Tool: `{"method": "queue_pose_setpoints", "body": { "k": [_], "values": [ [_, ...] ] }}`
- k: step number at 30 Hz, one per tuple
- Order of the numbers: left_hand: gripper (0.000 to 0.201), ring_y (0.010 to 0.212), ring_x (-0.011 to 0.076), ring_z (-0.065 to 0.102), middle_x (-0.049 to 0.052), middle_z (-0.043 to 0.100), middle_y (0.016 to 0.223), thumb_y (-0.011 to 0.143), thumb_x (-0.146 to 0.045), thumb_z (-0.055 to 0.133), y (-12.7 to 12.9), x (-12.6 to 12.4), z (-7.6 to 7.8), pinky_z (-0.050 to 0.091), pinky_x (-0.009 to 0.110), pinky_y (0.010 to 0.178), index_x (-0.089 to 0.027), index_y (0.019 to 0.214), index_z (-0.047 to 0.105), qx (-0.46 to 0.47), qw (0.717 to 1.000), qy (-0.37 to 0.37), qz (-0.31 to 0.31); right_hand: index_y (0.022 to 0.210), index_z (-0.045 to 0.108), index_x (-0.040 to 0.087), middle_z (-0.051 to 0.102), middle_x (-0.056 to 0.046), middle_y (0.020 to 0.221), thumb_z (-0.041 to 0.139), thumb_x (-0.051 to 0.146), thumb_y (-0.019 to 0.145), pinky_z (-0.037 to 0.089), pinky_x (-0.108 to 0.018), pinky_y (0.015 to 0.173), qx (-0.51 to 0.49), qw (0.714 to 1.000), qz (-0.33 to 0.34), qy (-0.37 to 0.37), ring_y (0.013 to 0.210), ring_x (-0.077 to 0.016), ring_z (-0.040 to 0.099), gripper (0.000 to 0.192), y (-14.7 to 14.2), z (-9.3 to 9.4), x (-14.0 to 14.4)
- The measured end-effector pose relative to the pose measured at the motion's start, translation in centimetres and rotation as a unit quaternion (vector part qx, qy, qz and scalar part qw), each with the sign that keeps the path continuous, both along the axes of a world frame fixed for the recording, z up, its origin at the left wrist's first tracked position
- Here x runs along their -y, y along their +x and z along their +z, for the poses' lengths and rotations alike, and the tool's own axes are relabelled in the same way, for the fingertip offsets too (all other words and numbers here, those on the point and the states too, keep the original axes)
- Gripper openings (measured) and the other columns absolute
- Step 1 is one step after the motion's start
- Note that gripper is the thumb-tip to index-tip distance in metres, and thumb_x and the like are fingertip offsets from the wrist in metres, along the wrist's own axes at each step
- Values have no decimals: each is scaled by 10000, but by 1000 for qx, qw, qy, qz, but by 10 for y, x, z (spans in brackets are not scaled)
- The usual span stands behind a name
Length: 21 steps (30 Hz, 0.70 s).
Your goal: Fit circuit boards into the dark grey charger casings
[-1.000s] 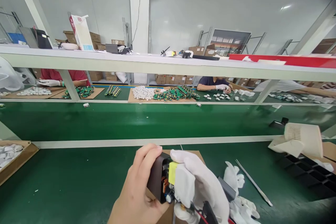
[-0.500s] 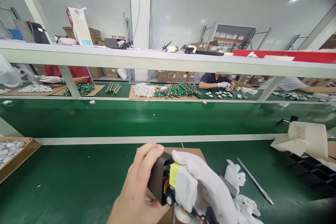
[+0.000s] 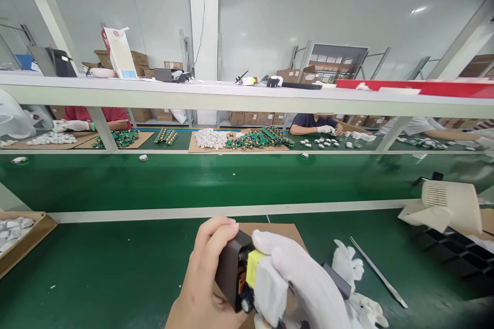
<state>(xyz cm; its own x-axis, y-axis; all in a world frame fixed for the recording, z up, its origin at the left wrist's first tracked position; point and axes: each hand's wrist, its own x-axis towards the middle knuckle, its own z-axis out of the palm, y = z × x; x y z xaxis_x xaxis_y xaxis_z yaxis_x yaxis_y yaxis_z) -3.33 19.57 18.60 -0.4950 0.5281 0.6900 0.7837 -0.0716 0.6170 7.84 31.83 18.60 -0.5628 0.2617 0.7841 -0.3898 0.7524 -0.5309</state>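
Much of the circuit assembly (image 3: 251, 269) is out of sight: one end sits inside the open mouth of the black casing (image 3: 230, 267), and the glove covers most of the other. A yellow block, an orange piece and a round capacitor-like part show at the opening; the lowest parts, with a bit of red, run off the bottom edge and are hard to make out. A white block (image 3: 271, 290) lies against the yellow one, but what it is cannot be told.

The bare left hand (image 3: 203, 280) is curled around the casing, fingers over its top and thumb below, the wrist cut off. The right hand (image 3: 304, 277), in a white glove, is bent closed over the white block and the assembly; its thumb is largely hidden. Both hands hold their pieces together above the cardboard (image 3: 283, 230) on the green desk (image 3: 116, 267).

Just right of the glove, a dark grey block (image 3: 337, 281) is partly covered. Crumpled white gloves (image 3: 347, 262) lie beside it, near metal tweezers (image 3: 378, 273). At the far left, a carton (image 3: 40, 234) of white pieces is cut off.
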Motion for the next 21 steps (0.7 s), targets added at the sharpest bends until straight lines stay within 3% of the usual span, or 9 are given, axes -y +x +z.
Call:
{"method": "queue_pose_setpoints", "body": {
  "k": [6,15,21],
  "values": [
    [534,1167,261,514,108,417,1299,782,-205,574,6,-4,1,483,331,864,-300,1272,384,20,999,-3,27,1387,427,349,609,-80,1262,758,143,688,586,-400,872,-3,999,-9,48,1100,-331,621,800,-1,8,-6],
    [475,1066,245,562,104,480,1192,770,-285,588,4,-7,10,489,284,767,-258,1222,445,-1,1000,20,15,1360,425,440,595,-13,1268,737,230,759,582,-411,890,5,997,-12,82,1126,-285,605,709,-5,11,-16],
    [561,1109,255,530,121,408,1270,756,-236,532,5,-9,5,477,314,778,-267,1290,363,9,1000,11,16,1304,491,215,558,-114,1272,546,433,920,532,-463,890,6,994,6,112,1094,-242,588,445,-5,1,-27]
  ]
}}
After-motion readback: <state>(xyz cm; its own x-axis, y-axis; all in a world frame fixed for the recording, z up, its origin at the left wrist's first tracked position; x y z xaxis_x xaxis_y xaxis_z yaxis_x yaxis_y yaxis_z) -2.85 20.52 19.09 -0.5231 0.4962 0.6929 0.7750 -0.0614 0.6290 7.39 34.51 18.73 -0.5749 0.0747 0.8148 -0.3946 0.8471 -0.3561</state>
